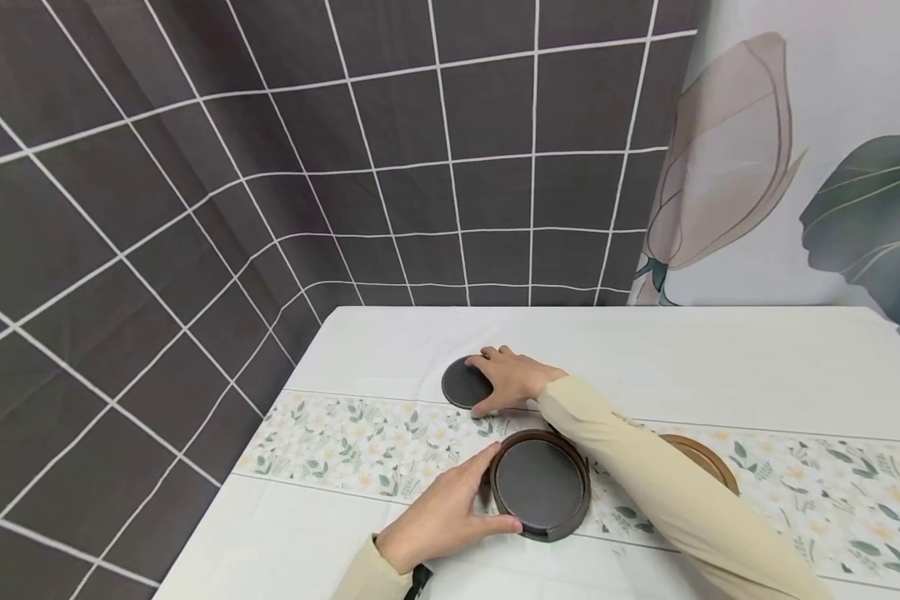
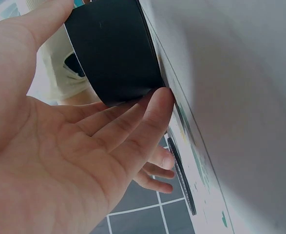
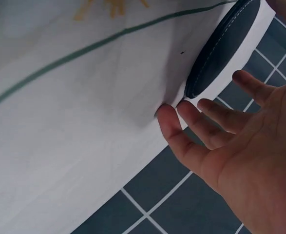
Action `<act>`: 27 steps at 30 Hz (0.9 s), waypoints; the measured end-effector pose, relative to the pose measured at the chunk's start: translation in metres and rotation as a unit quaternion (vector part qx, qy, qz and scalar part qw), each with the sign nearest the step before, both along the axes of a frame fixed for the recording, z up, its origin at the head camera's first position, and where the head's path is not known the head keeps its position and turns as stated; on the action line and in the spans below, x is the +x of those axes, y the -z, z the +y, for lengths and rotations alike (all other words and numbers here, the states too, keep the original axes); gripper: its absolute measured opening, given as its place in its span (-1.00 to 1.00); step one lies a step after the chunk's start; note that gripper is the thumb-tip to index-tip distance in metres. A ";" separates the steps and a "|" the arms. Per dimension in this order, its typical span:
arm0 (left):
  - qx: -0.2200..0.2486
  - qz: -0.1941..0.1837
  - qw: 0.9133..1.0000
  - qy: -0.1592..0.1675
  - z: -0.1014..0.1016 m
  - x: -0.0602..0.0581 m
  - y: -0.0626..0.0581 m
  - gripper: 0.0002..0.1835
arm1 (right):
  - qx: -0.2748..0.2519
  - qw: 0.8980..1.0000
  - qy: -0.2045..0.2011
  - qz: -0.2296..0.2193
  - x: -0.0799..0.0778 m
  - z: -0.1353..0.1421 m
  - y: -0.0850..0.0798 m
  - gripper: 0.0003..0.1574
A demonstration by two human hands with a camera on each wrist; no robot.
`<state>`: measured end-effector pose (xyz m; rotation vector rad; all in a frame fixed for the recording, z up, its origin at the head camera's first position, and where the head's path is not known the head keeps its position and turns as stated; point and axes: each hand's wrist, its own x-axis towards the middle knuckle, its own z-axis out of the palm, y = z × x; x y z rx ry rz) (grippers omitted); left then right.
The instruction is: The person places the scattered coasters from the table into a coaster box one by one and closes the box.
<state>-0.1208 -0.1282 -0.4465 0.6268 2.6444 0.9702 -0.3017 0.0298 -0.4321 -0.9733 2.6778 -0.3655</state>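
A round dark coaster [image 1: 461, 385] with a stitched edge lies flat toward the back of the table. My right hand [image 1: 513, 379] is over its right side, fingers spread; in the right wrist view the fingertips [image 3: 168, 114] reach down to the cloth beside the coaster [image 3: 223, 51]. Nearer me stands a round coaster holder [image 1: 568, 528] with a dark brown wall, and a dark stitched coaster [image 1: 538, 483] shows inside it. My left hand [image 1: 446, 512] grips the holder from the left, thumb at its front and fingers along its side wall [image 2: 116, 53].
A brown round piece [image 1: 701, 457] lies to the right, partly covered by my right sleeve [image 1: 645, 467]. The white tablecloth [image 1: 375, 350] has a floral band across it. A dark grid-patterned curtain [image 1: 487, 192] hangs behind and at the left.
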 end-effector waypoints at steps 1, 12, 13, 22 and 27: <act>-0.001 0.000 1.000 0.000 0.000 0.000 0.000 0.04 | 0.008 1.000 0.002 -0.001 0.000 -0.001 0.000 0.18; -0.005 0.003 1.000 -0.001 0.001 0.000 0.000 0.03 | 0.048 0.999 0.008 0.013 -0.003 -0.013 0.000 0.15; -0.006 0.005 1.000 -0.001 0.001 -0.001 0.000 0.03 | 0.049 0.999 0.008 0.013 -0.003 -0.013 -0.001 0.13; -0.011 0.013 1.000 -0.002 0.001 -0.001 0.001 0.04 | 0.058 0.998 0.010 0.035 -0.006 -0.018 0.001 0.02; -0.010 0.012 1.000 -0.003 0.001 -0.001 0.002 0.04 | 0.069 0.995 0.008 0.070 -0.006 -0.019 0.002 0.05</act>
